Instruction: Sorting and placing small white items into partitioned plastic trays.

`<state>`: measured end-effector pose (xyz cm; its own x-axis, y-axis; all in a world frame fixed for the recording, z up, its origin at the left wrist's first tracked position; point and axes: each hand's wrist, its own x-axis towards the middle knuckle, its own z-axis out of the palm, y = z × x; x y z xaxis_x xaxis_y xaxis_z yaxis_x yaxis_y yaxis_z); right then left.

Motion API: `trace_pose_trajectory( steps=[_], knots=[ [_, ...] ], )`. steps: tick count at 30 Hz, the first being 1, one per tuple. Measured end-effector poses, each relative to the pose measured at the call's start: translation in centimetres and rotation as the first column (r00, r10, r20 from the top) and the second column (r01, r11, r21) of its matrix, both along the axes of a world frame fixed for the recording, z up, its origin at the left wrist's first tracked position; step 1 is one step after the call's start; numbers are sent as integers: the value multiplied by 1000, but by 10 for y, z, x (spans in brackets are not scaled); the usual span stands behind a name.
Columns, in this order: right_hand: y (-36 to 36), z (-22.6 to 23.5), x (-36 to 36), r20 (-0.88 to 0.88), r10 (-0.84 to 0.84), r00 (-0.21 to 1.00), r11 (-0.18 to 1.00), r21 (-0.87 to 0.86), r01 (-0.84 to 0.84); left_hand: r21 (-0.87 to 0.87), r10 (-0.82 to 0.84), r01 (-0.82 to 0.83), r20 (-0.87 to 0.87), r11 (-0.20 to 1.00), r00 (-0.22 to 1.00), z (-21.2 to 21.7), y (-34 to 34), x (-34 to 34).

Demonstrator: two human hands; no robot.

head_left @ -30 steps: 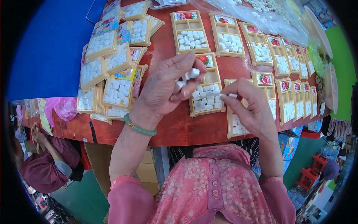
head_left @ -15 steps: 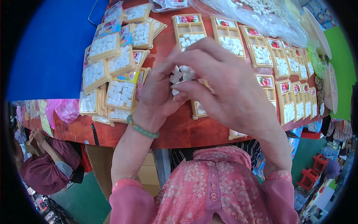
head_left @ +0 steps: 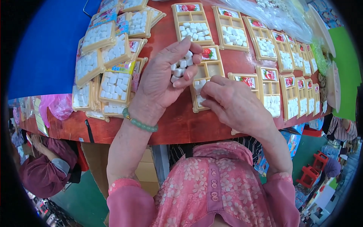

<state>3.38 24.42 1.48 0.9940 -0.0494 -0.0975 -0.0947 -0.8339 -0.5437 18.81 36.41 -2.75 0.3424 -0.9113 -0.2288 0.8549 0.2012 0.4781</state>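
Observation:
My left hand (head_left: 160,73) is cupped palm up, with fingers curled around a heap of small white cubes (head_left: 182,63). Lower and to the right, my right hand (head_left: 236,104) has its fingers bent down into the near end of a cream plastic tray (head_left: 215,69). Several white cubes (head_left: 199,86) lie in that end, beside my fingertips. Whatever those fingertips pinch is hidden behind the hand. Two smaller compartments in the tray's middle are bare, and a card with a strawberry picture (head_left: 209,53) fills its far end.
Filled trays (head_left: 121,49) are piled on the left of the red table (head_left: 181,130). More trays (head_left: 232,36) of cubes stand in rows behind and to the right. Clear plastic sheeting (head_left: 272,20) with loose cubes lies at the back. Another person (head_left: 49,162) sits at far left.
My right hand has left the cubes in my left palm and moved down and right to the near tray. My left hand has turned more open toward view, still holding cubes.

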Motion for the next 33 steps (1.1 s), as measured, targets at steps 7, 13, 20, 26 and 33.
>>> trace_pose_trajectory(
  steps=[7,13,20,26,33],
  knots=[
    [-21,14,0,-1,-64,998,967,246,62,-11,9,-9,14,1000,1000,-3,1,3],
    [-30,13,-25,-3,-207,978,891,413,189,13,23,-23,23,1000,999,0,3,1],
    [-26,6,-30,138,-231,963,951,239,194,34,10,-12,53,999,999,1,3,1],
    [-18,6,-14,160,-170,972,965,227,131,12,39,-40,54,999,998,-5,4,4],
    [-4,1,-7,72,-134,988,966,232,115,41,44,-47,61,998,997,-1,3,2]
  ],
)
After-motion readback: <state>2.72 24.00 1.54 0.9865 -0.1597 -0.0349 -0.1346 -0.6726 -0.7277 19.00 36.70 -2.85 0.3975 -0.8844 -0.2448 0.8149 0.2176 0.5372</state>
